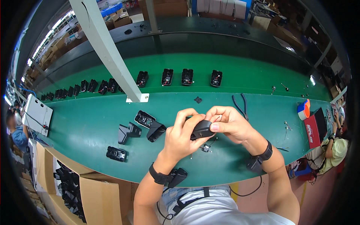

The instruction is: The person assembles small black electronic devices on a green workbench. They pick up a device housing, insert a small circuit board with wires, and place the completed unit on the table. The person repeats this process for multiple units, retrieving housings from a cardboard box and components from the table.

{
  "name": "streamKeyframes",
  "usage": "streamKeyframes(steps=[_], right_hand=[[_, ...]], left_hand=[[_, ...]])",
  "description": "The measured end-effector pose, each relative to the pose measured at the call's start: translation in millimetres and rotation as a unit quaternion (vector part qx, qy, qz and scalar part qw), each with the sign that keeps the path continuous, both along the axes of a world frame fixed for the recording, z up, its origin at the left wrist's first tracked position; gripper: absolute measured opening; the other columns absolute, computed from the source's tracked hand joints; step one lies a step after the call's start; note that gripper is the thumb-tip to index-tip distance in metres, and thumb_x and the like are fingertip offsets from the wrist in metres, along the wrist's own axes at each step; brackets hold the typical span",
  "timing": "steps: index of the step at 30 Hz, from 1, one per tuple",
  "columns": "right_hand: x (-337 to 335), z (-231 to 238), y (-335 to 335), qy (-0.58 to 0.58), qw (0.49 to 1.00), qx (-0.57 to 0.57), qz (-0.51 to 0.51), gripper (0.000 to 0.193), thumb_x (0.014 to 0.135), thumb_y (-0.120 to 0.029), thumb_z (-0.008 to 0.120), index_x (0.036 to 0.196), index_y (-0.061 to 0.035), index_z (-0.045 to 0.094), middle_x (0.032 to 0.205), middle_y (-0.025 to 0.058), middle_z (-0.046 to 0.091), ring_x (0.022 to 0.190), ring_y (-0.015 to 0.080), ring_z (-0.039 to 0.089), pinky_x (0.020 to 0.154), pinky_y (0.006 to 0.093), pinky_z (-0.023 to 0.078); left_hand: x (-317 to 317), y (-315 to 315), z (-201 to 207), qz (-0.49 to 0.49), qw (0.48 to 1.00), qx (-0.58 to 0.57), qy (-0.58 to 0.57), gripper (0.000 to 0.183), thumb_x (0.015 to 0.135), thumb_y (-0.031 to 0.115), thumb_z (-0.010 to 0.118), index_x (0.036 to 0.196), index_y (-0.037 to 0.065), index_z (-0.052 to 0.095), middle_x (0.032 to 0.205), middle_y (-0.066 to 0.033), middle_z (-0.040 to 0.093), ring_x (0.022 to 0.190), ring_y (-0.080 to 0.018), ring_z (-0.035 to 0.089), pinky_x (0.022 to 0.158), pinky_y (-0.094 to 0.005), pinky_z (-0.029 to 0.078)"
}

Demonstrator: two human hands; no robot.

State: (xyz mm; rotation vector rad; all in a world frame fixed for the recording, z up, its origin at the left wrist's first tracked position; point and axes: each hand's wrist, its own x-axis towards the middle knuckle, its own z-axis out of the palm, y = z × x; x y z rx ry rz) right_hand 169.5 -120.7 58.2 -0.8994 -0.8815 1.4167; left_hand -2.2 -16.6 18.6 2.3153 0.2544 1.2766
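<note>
My left hand (180,135) is wrapped round a black plastic housing (201,129), raised over the green bench. At the housing's right end, the thumb of my right hand (233,126) presses on it with the fingers curled behind. Something small and white shows by those fingertips, too small to name. Below the hands a small metal part with wires (206,148) lies on the bench. To the left are an open black housing (145,119), angled black shells (129,132) and another open housing (116,154). Pliers with dark blue handles (243,105) lie beyond my right hand.
A row of black housings with wires (187,77) stands on the brighter green strip behind the bench (86,123). A grey post (108,48) rises from the bench. At right are a red box (314,129) and an orange-blue roll (303,110). A carton of black parts (99,195) stands lower left.
</note>
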Motion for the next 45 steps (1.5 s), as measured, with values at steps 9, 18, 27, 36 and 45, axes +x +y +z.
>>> streamKeyframes(steps=[9, 18, 27, 36, 45], right_hand=[[-4.1, -1.0, 0.2, -0.017, 0.998, -0.032, -0.059, 0.016, 0.095, -0.018, 0.071, 0.096, -0.0056, 0.062, 0.092, 0.003, 0.068, 0.084, 0.0093, 0.064, 0.078, 0.0253, 0.053], [-9.2, -8.0, 0.7, 0.064, 0.995, -0.076, -0.028, 0.017, 0.098, -0.024, 0.068, 0.099, -0.0091, 0.06, 0.098, 0.0013, 0.065, 0.09, 0.0092, 0.062, 0.082, 0.0271, 0.053], [-1.8, -13.1, 2.3, -0.044, 0.997, -0.002, -0.061, 0.02, 0.091, -0.019, 0.076, 0.095, -0.0072, 0.062, 0.092, 0.0004, 0.065, 0.086, 0.0098, 0.063, 0.081, 0.0267, 0.053], [176.1, -27.1, 37.5, -0.736, 0.641, 0.105, -0.191, 0.033, 0.066, -0.015, 0.086, 0.082, -0.004, 0.059, 0.084, 0.0099, 0.064, 0.085, 0.0298, 0.065, 0.074, 0.0413, 0.052], [217.4, -62.9, 25.8, -0.818, 0.52, 0.157, -0.191, 0.03, 0.067, -0.017, 0.081, 0.087, -0.0054, 0.063, 0.091, 0.0097, 0.068, 0.097, 0.0347, 0.065, 0.088, 0.044, 0.052]], left_hand=[[1.7, 5.0, 2.6, 0.007, 1.0, 0.006, 0.0, 0.057, 0.069, 0.032, 0.09, 0.113, 0.004, 0.068, 0.109, -0.009, 0.062, 0.075, -0.0235, 0.07, 0.058, -0.0335, 0.061], [1.8, 4.8, -4.2, -0.004, 1.0, -0.004, 0.011, 0.064, 0.068, 0.037, 0.089, 0.114, 0.002, 0.063, 0.115, -0.0104, 0.059, 0.08, -0.0267, 0.071, 0.06, -0.0359, 0.062], [-1.2, 1.9, 6.6, 0.047, 0.99, -0.033, 0.128, 0.085, 0.073, 0.052, 0.082, 0.137, 0.006, 0.05, 0.13, -0.0158, 0.051, 0.088, -0.0368, 0.069, 0.068, -0.0436, 0.061], [-23.0, 38.7, 6.9, 0.204, 0.974, 0.0, 0.096, 0.02, 0.086, 0.01, 0.068, 0.103, 0.001, 0.065, 0.091, -0.0127, 0.065, 0.081, -0.0284, 0.061, 0.076, -0.0397, 0.049], [-22.5, 42.6, 5.4, 0.187, 0.975, -0.002, 0.123, 0.016, 0.085, 0.008, 0.069, 0.099, 0.001, 0.064, 0.091, -0.014, 0.065, 0.086, -0.0312, 0.062, 0.079, -0.0408, 0.049]])
